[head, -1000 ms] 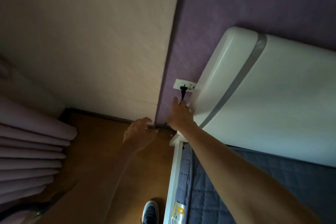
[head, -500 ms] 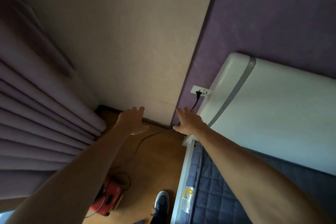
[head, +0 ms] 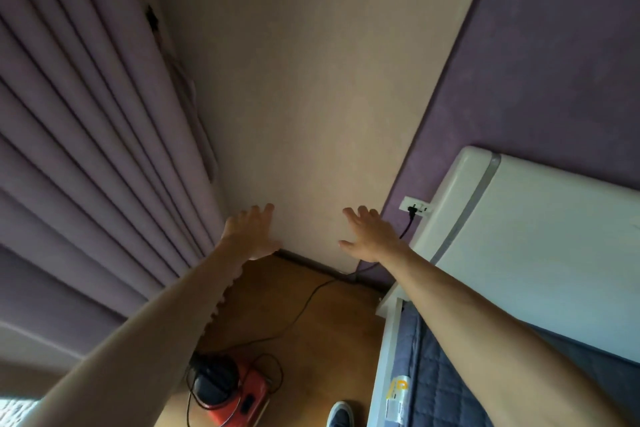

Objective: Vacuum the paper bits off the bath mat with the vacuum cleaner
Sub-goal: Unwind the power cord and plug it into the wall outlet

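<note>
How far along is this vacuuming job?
Done: the plug sits in the wall socket, its cord running across the floor to the red vacuum cleaner. In hand: nothing; the left hand and right hand are open. Left: all the vacuuming; no bath mat shows here.

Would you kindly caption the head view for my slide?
With left hand and right hand open, the vacuum sits on the floor, cord in the socket.

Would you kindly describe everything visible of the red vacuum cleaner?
The vacuum cleaner is a canister that looks like red plastic, with a black rounded part at one end and a dark patch on top. It sits on the wooden floor with a black cord looped around it. The picture's lower edge crops it.
</note>
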### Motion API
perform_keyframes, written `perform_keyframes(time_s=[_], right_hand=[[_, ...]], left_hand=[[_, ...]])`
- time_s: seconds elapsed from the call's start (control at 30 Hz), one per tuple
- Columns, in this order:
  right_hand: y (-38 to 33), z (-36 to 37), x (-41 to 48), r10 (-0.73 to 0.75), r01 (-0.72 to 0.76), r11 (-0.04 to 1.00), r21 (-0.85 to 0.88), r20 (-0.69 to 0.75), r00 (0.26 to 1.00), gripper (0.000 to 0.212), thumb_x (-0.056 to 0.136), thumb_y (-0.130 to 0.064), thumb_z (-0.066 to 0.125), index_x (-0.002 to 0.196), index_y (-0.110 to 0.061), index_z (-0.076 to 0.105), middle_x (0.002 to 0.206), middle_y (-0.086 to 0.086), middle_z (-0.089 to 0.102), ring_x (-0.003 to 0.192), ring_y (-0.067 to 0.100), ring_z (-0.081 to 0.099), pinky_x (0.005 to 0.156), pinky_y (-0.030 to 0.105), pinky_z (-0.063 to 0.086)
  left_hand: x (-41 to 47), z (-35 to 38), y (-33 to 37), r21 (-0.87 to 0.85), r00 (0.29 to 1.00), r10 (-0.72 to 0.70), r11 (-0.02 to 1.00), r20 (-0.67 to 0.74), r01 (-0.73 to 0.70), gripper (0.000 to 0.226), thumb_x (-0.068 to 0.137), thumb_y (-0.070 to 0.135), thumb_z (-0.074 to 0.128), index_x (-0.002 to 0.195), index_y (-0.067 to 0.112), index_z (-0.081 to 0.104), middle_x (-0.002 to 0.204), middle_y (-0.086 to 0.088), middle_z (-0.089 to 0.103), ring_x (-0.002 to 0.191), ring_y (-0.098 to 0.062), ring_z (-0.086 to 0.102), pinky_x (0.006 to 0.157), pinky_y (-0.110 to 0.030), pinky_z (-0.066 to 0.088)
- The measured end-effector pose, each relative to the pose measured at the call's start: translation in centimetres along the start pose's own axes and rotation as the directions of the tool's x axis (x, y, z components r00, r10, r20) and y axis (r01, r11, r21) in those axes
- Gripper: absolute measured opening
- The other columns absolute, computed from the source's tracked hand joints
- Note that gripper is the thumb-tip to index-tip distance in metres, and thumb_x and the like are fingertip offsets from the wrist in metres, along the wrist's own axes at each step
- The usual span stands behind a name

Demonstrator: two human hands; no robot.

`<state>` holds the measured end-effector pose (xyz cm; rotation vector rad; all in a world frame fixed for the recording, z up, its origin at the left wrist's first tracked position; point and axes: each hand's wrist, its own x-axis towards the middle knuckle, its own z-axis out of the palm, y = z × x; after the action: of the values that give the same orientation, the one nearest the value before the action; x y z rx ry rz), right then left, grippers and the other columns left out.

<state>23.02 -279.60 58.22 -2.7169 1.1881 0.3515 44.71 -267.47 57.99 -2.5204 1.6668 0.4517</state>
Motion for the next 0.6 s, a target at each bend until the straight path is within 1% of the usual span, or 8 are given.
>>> perform_keyframes(time_s=[0.1, 0.23, 0.33, 0.5, 0.6], right_hand=[[-3.6, -1.6, -1.8, -0.017, 0.017, 1.000, 0.003, -0.057, 0.998, 0.071, 0.095, -0.052, 0.054, 0.150, -0.017, 0.025, 0.144, 0.015, 0.040, 0.130, 0.034, 0.043, 0.095, 0.046, 0.049], [-8.1, -3.0, -4.4, -0.028, 0.028, 1.000, -0.006, -0.119, 0.992, 0.073, 0.095, -0.054, 0.054, 0.151, -0.017, 0.024, 0.144, 0.014, 0.041, 0.129, 0.033, 0.045, 0.094, 0.045, 0.050], [-11.0, -3.3, -6.1, -0.044, 0.044, 0.999, -0.002, -0.150, 0.988, 0.074, 0.094, -0.055, 0.054, 0.151, -0.017, 0.024, 0.143, 0.014, 0.044, 0.127, 0.033, 0.047, 0.093, 0.044, 0.051], [-14.3, -2.9, -8.3, -0.061, 0.063, 0.998, 0.008, -0.164, 0.985, 0.075, 0.093, -0.055, 0.056, 0.150, -0.016, 0.026, 0.140, 0.014, 0.047, 0.124, 0.032, 0.049, 0.091, 0.044, 0.053], [-15.4, -2.4, -9.4, -0.062, 0.067, 0.998, 0.024, -0.150, 0.987, 0.073, 0.093, -0.053, 0.056, 0.149, -0.017, 0.028, 0.139, 0.013, 0.047, 0.125, 0.031, 0.048, 0.091, 0.044, 0.052]], left_hand=[[-2.9, -2.1, -2.3, -0.002, 0.997, 0.015, 1.000, -0.073, -0.015, 0.080, 0.088, 0.054, 0.059, 0.151, 0.022, 0.023, 0.146, -0.010, 0.043, 0.130, -0.032, 0.047, 0.103, -0.045, 0.045], [-6.9, -3.8, -5.3, -0.037, 0.990, 0.027, 0.999, -0.136, -0.032, 0.077, 0.088, 0.052, 0.058, 0.151, 0.021, 0.024, 0.147, -0.009, 0.043, 0.129, -0.031, 0.049, 0.100, -0.044, 0.046], [-9.7, -4.4, -7.3, -0.046, 0.983, 0.030, 0.998, -0.182, -0.039, 0.074, 0.087, 0.055, 0.058, 0.147, 0.021, 0.029, 0.140, -0.006, 0.049, 0.121, -0.029, 0.054, 0.095, -0.043, 0.050], [-14.0, -3.4, -9.6, -0.027, 0.982, 0.001, 1.000, -0.189, -0.006, 0.071, 0.090, 0.051, 0.059, 0.147, 0.021, 0.031, 0.134, -0.007, 0.051, 0.117, -0.028, 0.056, 0.091, -0.041, 0.049], [-15.8, -2.7, -10.8, -0.022, 0.981, -0.006, 1.000, -0.194, 0.002, 0.073, 0.089, 0.055, 0.060, 0.147, 0.021, 0.029, 0.129, -0.005, 0.052, 0.111, -0.025, 0.058, 0.084, -0.037, 0.050]])
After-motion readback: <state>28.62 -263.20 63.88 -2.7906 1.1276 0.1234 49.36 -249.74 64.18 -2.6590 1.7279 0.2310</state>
